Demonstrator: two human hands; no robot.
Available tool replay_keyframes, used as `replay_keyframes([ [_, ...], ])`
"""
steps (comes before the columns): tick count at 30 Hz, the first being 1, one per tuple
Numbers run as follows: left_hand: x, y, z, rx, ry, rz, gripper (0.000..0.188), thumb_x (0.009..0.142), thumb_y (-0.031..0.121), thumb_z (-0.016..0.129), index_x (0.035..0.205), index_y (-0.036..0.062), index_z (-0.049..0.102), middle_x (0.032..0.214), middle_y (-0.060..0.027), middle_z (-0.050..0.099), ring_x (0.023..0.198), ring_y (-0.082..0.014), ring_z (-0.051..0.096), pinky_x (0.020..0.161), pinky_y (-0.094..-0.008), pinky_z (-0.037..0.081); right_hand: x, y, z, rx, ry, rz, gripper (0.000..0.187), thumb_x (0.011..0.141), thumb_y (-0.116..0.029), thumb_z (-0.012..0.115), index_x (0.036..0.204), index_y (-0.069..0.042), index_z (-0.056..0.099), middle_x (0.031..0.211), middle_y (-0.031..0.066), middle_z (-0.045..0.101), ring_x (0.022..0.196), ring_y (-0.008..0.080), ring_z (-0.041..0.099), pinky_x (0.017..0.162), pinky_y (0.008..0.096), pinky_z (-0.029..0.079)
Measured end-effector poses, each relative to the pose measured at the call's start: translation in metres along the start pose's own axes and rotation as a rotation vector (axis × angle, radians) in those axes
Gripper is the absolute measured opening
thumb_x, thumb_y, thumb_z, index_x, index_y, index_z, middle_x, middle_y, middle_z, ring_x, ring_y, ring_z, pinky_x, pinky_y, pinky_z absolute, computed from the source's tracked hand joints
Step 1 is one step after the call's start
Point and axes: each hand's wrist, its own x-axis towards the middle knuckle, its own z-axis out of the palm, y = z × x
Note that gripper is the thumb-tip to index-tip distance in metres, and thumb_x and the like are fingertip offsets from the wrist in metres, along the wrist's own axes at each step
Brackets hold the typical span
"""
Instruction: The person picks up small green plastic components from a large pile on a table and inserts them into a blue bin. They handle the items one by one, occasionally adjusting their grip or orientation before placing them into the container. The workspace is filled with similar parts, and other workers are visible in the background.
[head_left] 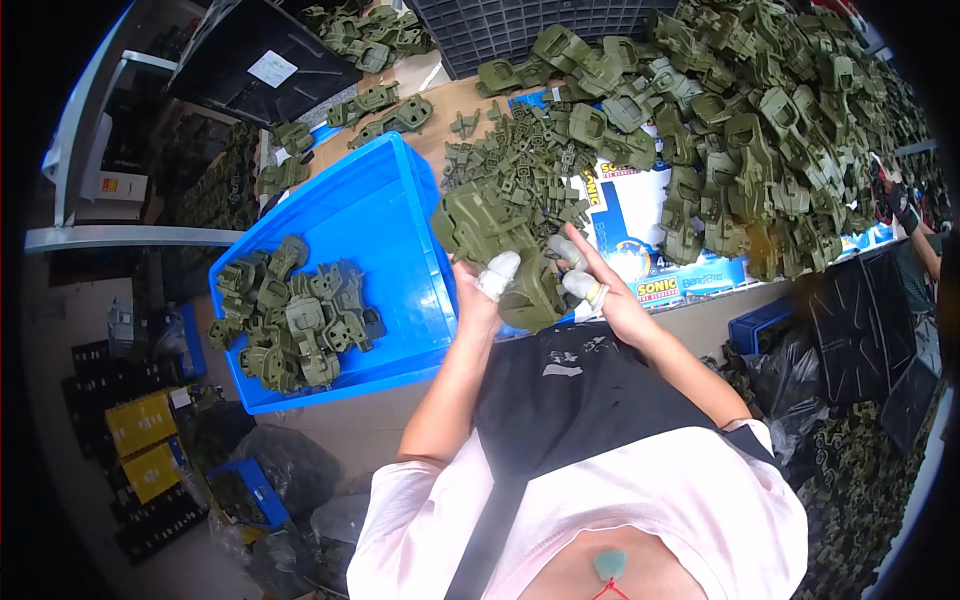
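Green parts heap upper right; left, a blue bin holds more. Centre, my left hand grips a green shell, right hand half-open against it.

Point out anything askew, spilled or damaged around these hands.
The blue bin looks odd: it seems slanted, its green parts bunched leftward. No obvious spill or damage stands out; the large green piece between left hand and right hand looks intact.

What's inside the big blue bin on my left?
A jumbled heap of olive-green molded parts sits toward the left side of the blue bin, with blue plastic showing beside it. Any pieces buried in the heap, and the floor beneath it, are covered.
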Motion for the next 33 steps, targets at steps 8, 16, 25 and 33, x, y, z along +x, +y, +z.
replay_keyframes([
  [8,-0.016,0.043,0.017,0.387,0.084,0.505,0.080,0.071,0.023,0.071,0.136,0.0078,0.026,0.134,-0.0147,0.033,0.122,-0.0276,0.037,0.102,-0.0415,0.029,-0.003,-0.020,-0.027,-0.679,0.030,0.039,0.073,0.076,-0.026,0.067,0.136,-0.007,0.030,0.124,0.0199,0.050,0.112,0.0311,0.051,0.093,0.0371,0.040],
  [16,-0.011,0.034,0.029,1.471,-1.109,-0.057,0.080,0.067,0.009,0.056,0.140,0.0102,0.022,0.110,-0.0226,0.054,0.107,-0.0360,0.049,0.103,-0.0458,0.025,-0.038,-0.026,-0.035,-1.273,-0.291,-0.106,0.067,0.069,-0.003,0.050,0.133,0.001,0.031,0.105,0.0273,0.054,0.096,0.0393,0.055,0.087,0.0402,0.043],
  [25,-0.025,0.021,0.028,1.410,-1.017,-0.145,0.084,0.059,0.001,0.058,0.138,0.0139,0.030,0.112,-0.0186,0.054,0.108,-0.0332,0.049,0.095,-0.0394,0.035,-0.052,-0.021,-0.030,-0.992,-0.194,0.174,0.057,0.070,-0.004,0.049,0.126,-0.004,0.045,0.114,0.0250,0.052,0.104,0.0400,0.051,0.091,0.0430,0.040],
  [33,-0.027,0.060,0.044,1.609,-0.993,0.383,0.085,0.068,0.034,0.069,0.139,0.0187,0.026,0.113,-0.0229,0.048,0.115,-0.0386,0.040,0.101,-0.0483,0.025,-0.051,-0.027,-0.037,-0.825,-0.132,0.132,0.051,0.076,-0.014,0.059,0.125,-0.006,0.048,0.119,0.0183,0.053,0.113,0.0346,0.048,0.097,0.0368,0.036],
])
